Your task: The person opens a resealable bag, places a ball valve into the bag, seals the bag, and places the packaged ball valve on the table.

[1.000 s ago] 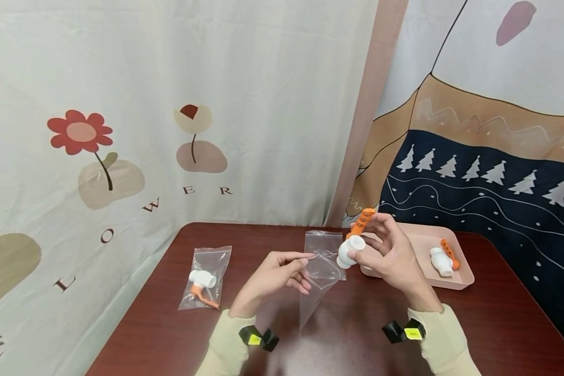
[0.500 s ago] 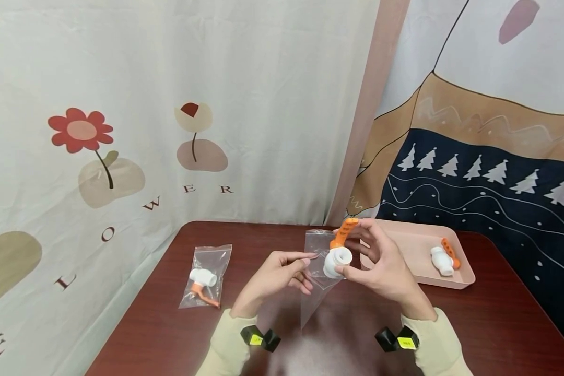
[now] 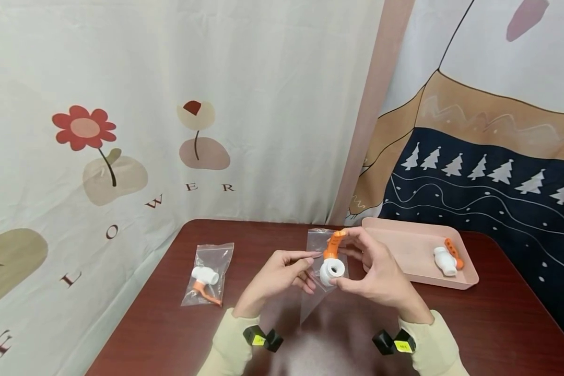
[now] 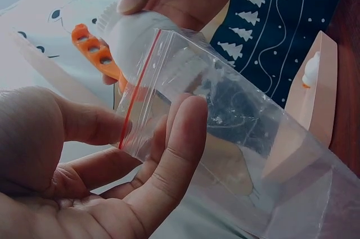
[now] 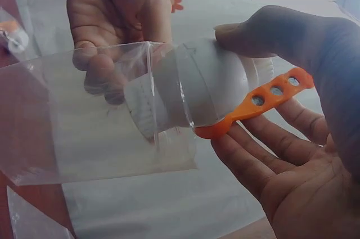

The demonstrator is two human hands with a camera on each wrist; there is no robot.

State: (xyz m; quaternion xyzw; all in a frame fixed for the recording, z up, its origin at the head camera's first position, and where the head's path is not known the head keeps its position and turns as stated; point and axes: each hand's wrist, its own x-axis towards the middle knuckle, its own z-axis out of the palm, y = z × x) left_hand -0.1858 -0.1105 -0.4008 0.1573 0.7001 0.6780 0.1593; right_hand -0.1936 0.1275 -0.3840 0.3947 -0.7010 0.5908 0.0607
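Note:
In the head view my left hand (image 3: 282,274) pinches a clear zip bag (image 3: 309,307) near its mouth. The left wrist view shows the bag's red zip line (image 4: 139,89) between thumb and fingers. My right hand (image 3: 380,271) holds a white ball valve (image 3: 330,272) with an orange lever handle (image 3: 335,244), its thumb on the body. From the right wrist view, one end of the valve body (image 5: 216,81) lies inside the bag's mouth (image 5: 183,90). The handle sticks out beside the right fingers.
A bagged valve (image 3: 205,275) lies at the left of the dark red table (image 3: 169,344). At the back right, a pink tray (image 3: 404,243) bears another white valve (image 3: 445,261) with an orange handle. Another clear bag (image 3: 316,236) lies flat behind my hands.
My right hand has brought the valve left and slightly down to the bag's mouth, and one end has entered it. The left hand stays almost still, pinching the bag.

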